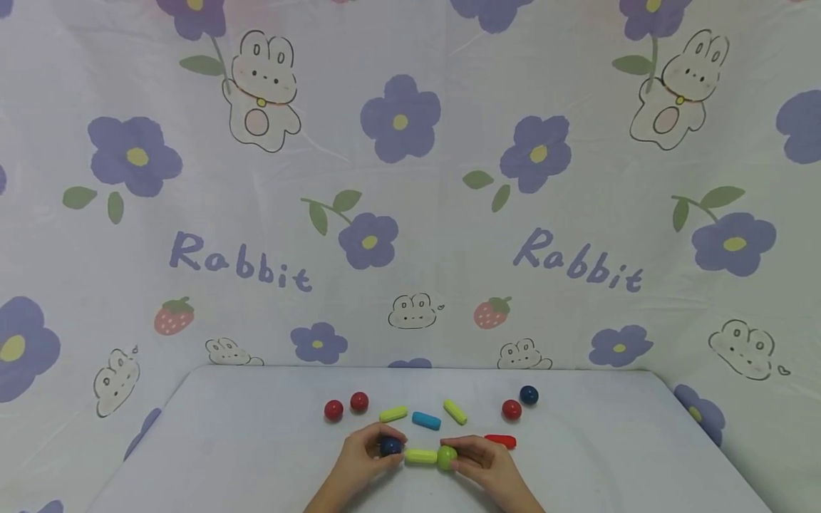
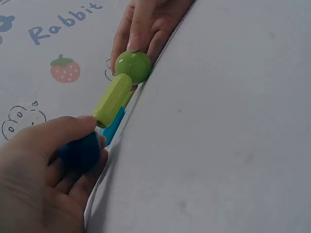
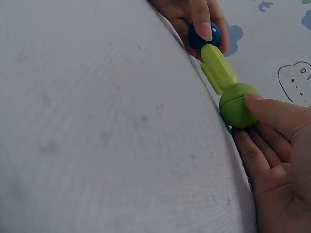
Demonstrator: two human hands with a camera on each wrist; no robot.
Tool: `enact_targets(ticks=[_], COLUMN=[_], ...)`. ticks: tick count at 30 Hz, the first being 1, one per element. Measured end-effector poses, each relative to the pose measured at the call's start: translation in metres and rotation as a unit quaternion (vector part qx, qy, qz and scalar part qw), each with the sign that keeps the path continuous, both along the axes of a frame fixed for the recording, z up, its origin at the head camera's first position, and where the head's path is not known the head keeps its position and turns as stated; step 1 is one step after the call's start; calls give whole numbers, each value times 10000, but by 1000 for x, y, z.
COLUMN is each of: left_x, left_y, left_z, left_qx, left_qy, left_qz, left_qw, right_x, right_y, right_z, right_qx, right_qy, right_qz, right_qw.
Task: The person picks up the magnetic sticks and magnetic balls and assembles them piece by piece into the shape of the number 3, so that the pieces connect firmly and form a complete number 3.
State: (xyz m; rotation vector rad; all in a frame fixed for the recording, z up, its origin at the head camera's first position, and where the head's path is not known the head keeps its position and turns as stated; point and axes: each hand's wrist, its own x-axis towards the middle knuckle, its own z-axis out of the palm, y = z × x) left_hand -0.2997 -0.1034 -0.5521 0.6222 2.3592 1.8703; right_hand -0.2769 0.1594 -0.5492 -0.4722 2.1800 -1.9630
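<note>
My left hand point(image 1: 365, 456) grips a dark blue ball point(image 1: 390, 447) between thumb and fingers. Facing it, my right hand point(image 1: 484, 463) holds a green ball point(image 1: 447, 457), its thumb on the near side in the right wrist view. A yellow-green ribbed rod point(image 1: 421, 456) runs from the green ball toward the blue one. One end meets the green ball; the other is close to the blue ball point(image 2: 80, 153) and the left thumb tip. Whether rod and blue ball touch I cannot tell. A red rod point(image 1: 502, 441) lies just behind the right hand, partly hidden by it.
Behind the hands on the white table point(image 1: 256, 442) lie a blue rod point(image 1: 426, 420) and two yellow-green rods, one left point(image 1: 394, 414) and one right point(image 1: 455, 412). Two red balls point(image 1: 333, 410) sit at back left. Another red ball point(image 1: 511, 410) and a dark blue ball point(image 1: 529, 395) sit at back right.
</note>
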Motion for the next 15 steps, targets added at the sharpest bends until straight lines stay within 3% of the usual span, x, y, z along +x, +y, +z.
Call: enact_targets(ticks=[7, 15], left_x=[-2, 2], left_y=[-12, -11], left_z=[0, 4], left_qx=[389, 395], left_qy=[-144, -330], left_qz=[-353, -570], left_qw=[9985, 9970], right_x=[0, 2], right_y=[0, -1], right_z=[0, 0], right_qx=[-2, 82], right_qy=[-24, 38], right_qz=[6, -51], right_qw=[10000, 9999])
